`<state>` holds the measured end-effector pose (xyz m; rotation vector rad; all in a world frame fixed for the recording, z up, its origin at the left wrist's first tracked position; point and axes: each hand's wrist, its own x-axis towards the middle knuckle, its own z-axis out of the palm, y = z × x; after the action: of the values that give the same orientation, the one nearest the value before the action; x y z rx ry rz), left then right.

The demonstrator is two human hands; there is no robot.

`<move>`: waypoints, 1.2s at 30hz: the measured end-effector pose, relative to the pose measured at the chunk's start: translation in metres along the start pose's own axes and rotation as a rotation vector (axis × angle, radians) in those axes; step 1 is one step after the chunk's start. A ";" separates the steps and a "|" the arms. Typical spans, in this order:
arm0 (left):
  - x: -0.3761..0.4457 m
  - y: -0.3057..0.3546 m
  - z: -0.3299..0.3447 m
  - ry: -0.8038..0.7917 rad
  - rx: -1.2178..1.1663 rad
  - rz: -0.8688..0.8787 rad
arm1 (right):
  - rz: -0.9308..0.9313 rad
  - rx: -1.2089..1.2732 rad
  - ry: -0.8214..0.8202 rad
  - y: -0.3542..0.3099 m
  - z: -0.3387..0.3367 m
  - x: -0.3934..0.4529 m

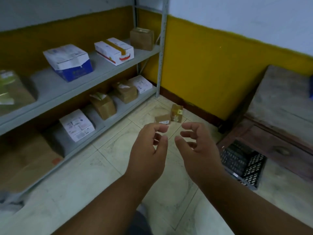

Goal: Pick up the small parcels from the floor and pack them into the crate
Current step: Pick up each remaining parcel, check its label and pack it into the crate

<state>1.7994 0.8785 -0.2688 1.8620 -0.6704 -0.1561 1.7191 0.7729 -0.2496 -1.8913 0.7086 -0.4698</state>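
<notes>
Bare forearms; no sleeves; grey garment below.

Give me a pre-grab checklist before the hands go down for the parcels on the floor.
1. Left hand free: ok, fingers loosely curled, holding nothing.
2. Right hand free: ok, same.
3. Parcels in view: ok, brown parcel and taped parcel lie side by side on the floor ahead of the hands.
4. Parcels touching each other: cannot tell.
5. Crate in view: ok, to the right beside the wooden bench.
6. Room in crate: cannot tell.
</notes>
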 end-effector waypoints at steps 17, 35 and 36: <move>0.375 -0.078 0.053 -0.279 -0.011 0.032 | 0.229 0.017 0.259 -0.001 0.028 0.324; 0.692 -0.176 0.280 -0.333 0.053 -0.192 | 0.318 0.146 0.175 0.171 0.003 0.726; 0.708 -0.189 0.298 -0.335 0.030 -0.220 | 0.331 0.161 0.192 0.187 0.009 0.748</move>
<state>2.3355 0.3143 -0.4103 1.9555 -0.6945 -0.6144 2.2374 0.2275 -0.4193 -1.5536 1.0578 -0.4833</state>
